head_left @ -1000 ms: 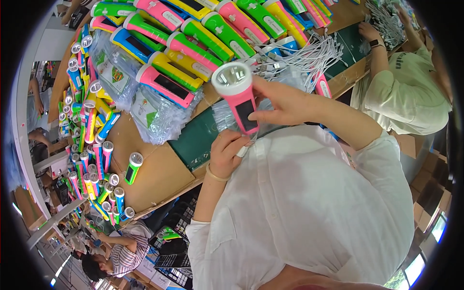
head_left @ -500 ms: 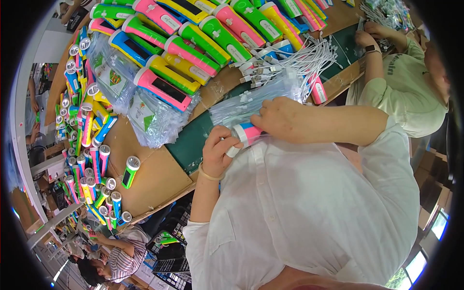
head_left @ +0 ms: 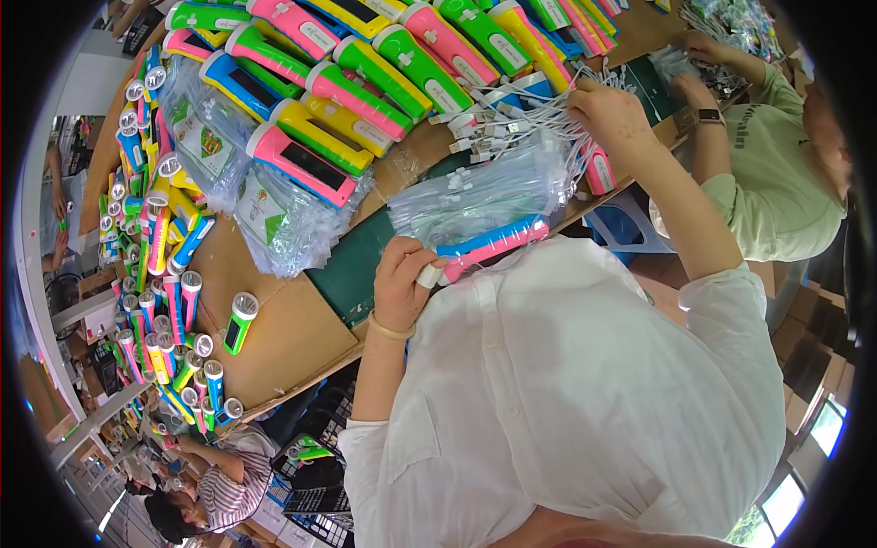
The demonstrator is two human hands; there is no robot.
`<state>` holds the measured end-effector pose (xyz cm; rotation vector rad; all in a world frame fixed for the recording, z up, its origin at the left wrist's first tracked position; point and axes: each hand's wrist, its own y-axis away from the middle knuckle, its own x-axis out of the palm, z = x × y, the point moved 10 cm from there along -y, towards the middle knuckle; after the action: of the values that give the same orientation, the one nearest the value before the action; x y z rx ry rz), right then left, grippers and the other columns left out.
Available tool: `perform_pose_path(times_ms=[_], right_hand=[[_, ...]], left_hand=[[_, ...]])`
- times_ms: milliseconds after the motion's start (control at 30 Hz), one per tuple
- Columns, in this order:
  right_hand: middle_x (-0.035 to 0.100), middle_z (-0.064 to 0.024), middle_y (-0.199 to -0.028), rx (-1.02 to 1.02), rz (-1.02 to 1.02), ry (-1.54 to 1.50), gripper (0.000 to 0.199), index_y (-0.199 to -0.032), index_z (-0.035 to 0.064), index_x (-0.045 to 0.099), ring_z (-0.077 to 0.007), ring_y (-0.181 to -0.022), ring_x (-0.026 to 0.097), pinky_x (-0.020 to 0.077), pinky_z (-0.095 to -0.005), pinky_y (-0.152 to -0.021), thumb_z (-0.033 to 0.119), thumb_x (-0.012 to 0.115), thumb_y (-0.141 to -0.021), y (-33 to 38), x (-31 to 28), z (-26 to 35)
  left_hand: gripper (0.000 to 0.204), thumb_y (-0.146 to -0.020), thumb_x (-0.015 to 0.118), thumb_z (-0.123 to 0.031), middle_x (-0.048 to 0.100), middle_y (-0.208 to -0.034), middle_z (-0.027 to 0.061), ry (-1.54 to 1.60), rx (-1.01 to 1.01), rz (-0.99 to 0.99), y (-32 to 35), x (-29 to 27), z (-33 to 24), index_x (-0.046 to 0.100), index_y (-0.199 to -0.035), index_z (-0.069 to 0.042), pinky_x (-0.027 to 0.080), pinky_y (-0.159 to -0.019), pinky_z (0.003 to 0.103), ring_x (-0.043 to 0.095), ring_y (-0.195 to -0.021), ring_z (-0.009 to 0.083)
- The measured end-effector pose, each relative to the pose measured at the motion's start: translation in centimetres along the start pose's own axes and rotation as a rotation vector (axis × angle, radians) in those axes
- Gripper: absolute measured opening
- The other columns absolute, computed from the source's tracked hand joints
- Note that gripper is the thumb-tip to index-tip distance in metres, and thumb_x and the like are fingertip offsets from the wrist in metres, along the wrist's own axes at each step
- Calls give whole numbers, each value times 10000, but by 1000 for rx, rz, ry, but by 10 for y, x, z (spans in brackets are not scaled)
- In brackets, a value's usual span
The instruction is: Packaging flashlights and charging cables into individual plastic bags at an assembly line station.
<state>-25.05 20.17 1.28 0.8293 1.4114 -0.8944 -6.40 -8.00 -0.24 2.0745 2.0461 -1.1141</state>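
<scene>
1. Green desk (head_left: pixel 345 276) beyond the fingers carries heaped torches (head_left: pixel 406 64), with clear bags (head_left: pixel 480 187) between the hands.
2. Left hand (head_left: pixel 402 285): fingers wrapped round the pale end of a pink-and-blue torch (head_left: pixel 498 243), its body extending rightward from them.
3. Right hand (head_left: pixel 610 114): fingers among white cables (head_left: pixel 517 127); whether gripping one, I cannot tell.
4. Tangling could drag neighbouring cables; held by one end, the torch could slip.

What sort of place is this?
Probably a factory workroom: heaps of bright matching flashlights share a long worktable with clear plastic bags and bundled white cables, and a co-worker handles items farther along it.
</scene>
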Motion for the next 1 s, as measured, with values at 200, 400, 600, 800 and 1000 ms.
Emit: perform_pose_path(times_ms=[200, 400, 600, 800, 1000], right_hand=[[613, -93, -879, 77, -98, -586, 111, -1117, 61, 541, -209, -733, 592, 479, -318, -715, 116, 559, -1022, 7, -38, -43], [453, 37, -752, -15, -400, -1249, 246, -1271, -5, 552, -36, -654, 387, 279, -182, -586, 88, 495, -1051, 43, -166, -62], [447, 36, -777, -328, -158, -1650, 94, -1126, 42, 520, -39, -625, 339, 270, -203, -544, 75, 499, -1041, 27, -134, 56], [459, 41, -750, -122, 309, -1561, 98, -1035, 33, 534, -29, -627, 372, 294, -217, -549, 101, 593, -995, 39, -50, 106], [592, -16, -647, -260, 455, -981, 77, -911, 33, 610, -91, -554, 535, 407, -248, -532, 94, 653, -931, 43, -43, 128]], left_hand=[[211, -776, 788, -43, 660, -997, 119, -9, -47, 8, 0, -2, 6, 647, -933, -30, 517, -725, 375, 623, -842, 310], [206, -798, 770, -36, 678, -1056, 123, -8, -63, -10, 4, -5, 5, 635, -953, -24, 531, -760, 372, 638, -875, 311], [201, -805, 770, -41, 679, -1083, 129, -8, -123, -19, 11, -4, 14, 634, -953, -25, 533, -777, 373, 642, -887, 311], [180, -800, 738, 14, 688, -1094, 142, 21, -123, -36, 10, -6, 12, 642, -949, -19, 530, -789, 336, 646, -875, 279], [230, -818, 774, -34, 679, -1097, 134, 84, -317, -214, 22, -23, 22, 658, -1015, -7, 533, -820, 348, 649, -913, 279]])
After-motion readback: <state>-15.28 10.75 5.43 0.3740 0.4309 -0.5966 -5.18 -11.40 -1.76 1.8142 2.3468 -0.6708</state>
